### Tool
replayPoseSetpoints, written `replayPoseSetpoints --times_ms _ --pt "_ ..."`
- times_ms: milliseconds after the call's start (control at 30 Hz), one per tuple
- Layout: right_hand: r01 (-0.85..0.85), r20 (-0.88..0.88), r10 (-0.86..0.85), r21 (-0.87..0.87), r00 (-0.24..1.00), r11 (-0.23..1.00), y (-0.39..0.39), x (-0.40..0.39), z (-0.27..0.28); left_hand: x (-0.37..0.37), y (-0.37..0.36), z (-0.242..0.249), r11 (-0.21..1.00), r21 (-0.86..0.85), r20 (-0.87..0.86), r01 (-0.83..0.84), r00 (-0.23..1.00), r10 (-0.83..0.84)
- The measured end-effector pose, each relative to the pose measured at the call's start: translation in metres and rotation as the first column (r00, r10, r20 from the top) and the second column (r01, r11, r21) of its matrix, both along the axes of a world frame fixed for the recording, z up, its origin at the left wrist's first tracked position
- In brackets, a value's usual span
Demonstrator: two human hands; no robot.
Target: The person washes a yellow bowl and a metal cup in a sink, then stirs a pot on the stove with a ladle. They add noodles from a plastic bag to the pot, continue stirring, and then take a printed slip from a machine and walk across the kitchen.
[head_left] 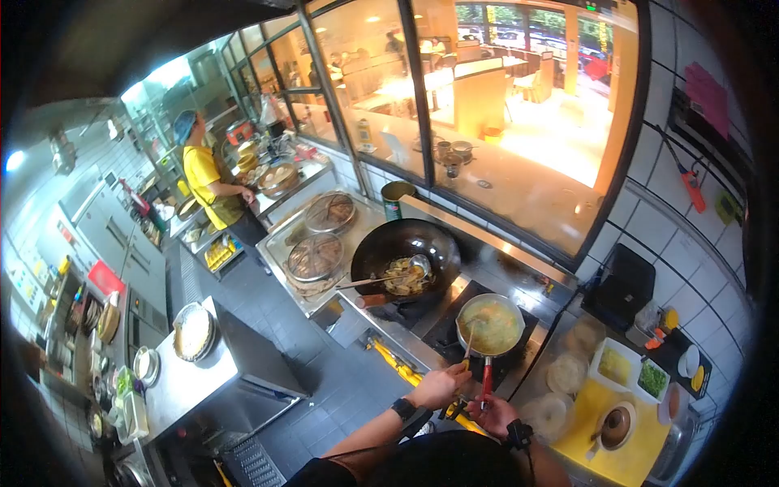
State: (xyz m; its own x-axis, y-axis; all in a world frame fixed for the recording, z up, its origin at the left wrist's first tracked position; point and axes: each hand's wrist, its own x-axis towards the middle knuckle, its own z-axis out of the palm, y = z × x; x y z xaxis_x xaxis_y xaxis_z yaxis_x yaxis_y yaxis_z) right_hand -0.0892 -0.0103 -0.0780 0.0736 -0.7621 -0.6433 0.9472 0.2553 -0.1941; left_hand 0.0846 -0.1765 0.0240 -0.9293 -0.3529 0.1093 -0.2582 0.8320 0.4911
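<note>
My left hand [441, 385] is closed round the end of a utensil [471, 341] that dips into a pot [517, 345] of yellowish-green soup. Below the pot, my right hand [492, 415] is closed at the lower end of its red handle [487, 378]. The pot stands on the stove, to the right of a large black wok [376, 246]. Sliced food [403, 278] lies in the wok with a ladle [419, 265] resting in it, and the wok's wooden handle [371, 300] points left.
Two round covers [316, 256] sit left of the wok. A co-worker in a yellow shirt [203, 169] stands farther back at a counter. At right are a yellow board [596, 458], a tub of chopped greens [652, 379] and a brown-filled bowl [616, 424]. A steel counter [219, 357] stands at left.
</note>
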Motion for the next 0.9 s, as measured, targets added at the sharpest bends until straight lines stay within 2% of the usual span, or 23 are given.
replayPoseSetpoints --times_ms 67,200,300,500,633,900 --pt "-0.024 -0.019 0.026 0.061 0.999 0.998 -0.001 0.000 -0.002 -0.002 0.000 0.006 1.000 0.014 0.061 0.001 0.998 -0.002" --pt "-0.023 0.036 0.021 0.048 0.999 0.999 0.001 -0.002 -0.006 -0.002 0.001 0.020 0.999 0.031 0.066 0.007 0.998 -0.009" --pt "-0.037 -0.004 0.037 0.052 0.999 0.998 -0.001 -0.001 -0.004 -0.001 0.000 0.015 1.000 0.018 0.035 -0.002 0.999 0.001" --pt "-0.051 0.041 0.050 0.001 0.998 0.999 0.000 -0.003 -0.013 -0.001 0.000 0.006 0.999 0.036 0.051 -0.008 0.999 0.007" --pt "-0.025 0.116 0.021 0.041 0.993 0.999 -0.001 -0.001 -0.005 0.001 -0.001 0.002 1.000 0.009 0.019 -0.005 1.000 0.005" --pt "-0.023 0.035 0.020 0.091 0.999 0.996 0.000 -0.001 0.002 0.000 0.002 0.011 0.999 0.039 0.037 -0.014 0.999 0.012"
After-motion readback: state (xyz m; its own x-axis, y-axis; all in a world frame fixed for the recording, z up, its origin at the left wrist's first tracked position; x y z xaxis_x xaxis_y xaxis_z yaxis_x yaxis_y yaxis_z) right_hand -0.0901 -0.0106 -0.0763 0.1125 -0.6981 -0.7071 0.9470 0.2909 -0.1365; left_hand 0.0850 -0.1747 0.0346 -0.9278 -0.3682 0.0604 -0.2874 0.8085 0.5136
